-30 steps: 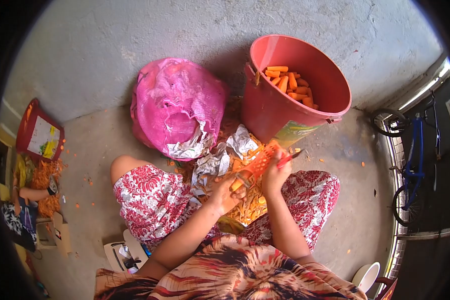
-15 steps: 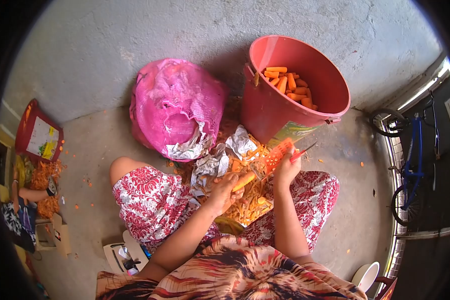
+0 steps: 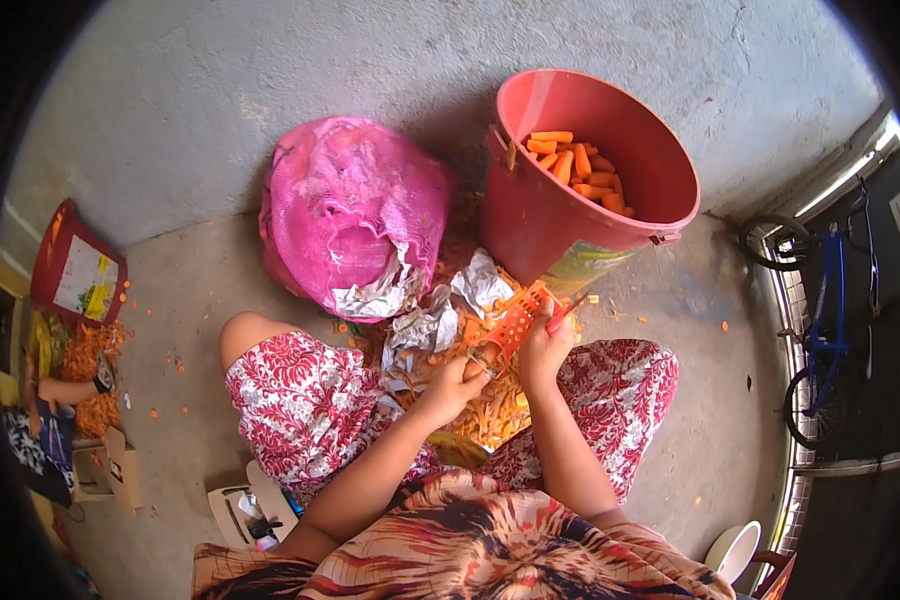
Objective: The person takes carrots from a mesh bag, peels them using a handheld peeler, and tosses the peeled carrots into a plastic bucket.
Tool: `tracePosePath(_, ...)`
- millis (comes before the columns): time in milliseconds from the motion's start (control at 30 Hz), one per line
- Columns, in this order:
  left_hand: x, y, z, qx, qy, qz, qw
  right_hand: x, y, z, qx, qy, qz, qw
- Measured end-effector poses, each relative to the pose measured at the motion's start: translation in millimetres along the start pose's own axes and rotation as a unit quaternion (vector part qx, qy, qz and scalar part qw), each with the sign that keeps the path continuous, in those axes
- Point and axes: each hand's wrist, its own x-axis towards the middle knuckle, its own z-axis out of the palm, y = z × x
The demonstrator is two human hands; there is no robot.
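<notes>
Between my knees, my left hand (image 3: 452, 390) is closed around a carrot (image 3: 487, 354), its fingers hiding part of it. My right hand (image 3: 545, 352) grips an orange perforated peeler (image 3: 517, 322), which lies against the carrot's far end. A small knife with a red handle (image 3: 561, 316) is also in my right hand, its blade pointing away to the right. Carrot peelings (image 3: 498, 422) are heaped under both hands. Just beyond stands a tall red bucket (image 3: 530, 215) with peeled carrots (image 3: 574, 168) inside.
A pink mesh sack (image 3: 360, 195) and crumpled paper (image 3: 425, 325) lie ahead. At far left are another red bucket (image 3: 55, 250), a peelings pile (image 3: 92, 410) and another person's leg (image 3: 68, 391). A blue bicycle (image 3: 828, 340) stands right; a white bowl (image 3: 735, 550) is lower right.
My right hand has come down and left, bringing the peeler over the carrot. The carrot's outer end has turned upward, and the knife now points less far right.
</notes>
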Motion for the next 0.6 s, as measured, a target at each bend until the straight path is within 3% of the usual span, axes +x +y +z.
tracePosePath(67, -6.0, 12.5, 4.7, -0.099, 0.015, 0.006, 0.995, 0.6, 0.9, 3.6, 0.004, -0.002, 0.004, 1.000)
tracePosePath(167, -7.8, 13.7, 8.2, -0.200, 0.015, 0.011, 0.980, 25.6, 25.5, 1.6, -0.001, 0.088, -0.028, 0.996)
tracePosePath(267, -10.8, 12.0, 5.8, -0.200, 0.029, 0.028, 0.979, 50.8, 32.1, -15.2, -0.008, 0.106, 0.085, 0.991)
tracePosePath(367, -7.0, 11.0, 4.9, -0.129, 0.051, 0.050, 0.989, 31.8, 6.1, -6.9, 0.035, 0.067, -0.068, 0.995)
tracePosePath(400, -6.5, 11.5, 4.1, 0.027, 0.061, 0.053, 0.996, 22.0, -1.1, -3.7, 0.036, 0.037, -0.094, 0.994)
tracePosePath(467, -7.7, 13.3, 1.9, 0.334, 0.075, 0.050, 0.938, 4.0, -18.9, 2.0, 0.037, -0.003, -0.082, 0.996)
tracePosePath(500, -11.9, 19.1, 3.4, 0.316, 0.083, 0.033, 0.945, 3.0, -8.6, 4.2, 0.005, -0.007, -0.096, 0.995)
tracePosePath(600, -15.5, 16.5, 7.2, 0.095, 0.101, 0.087, 0.987, 24.1, 9.7, 1.2, -0.016, 0.059, -0.067, 0.996)
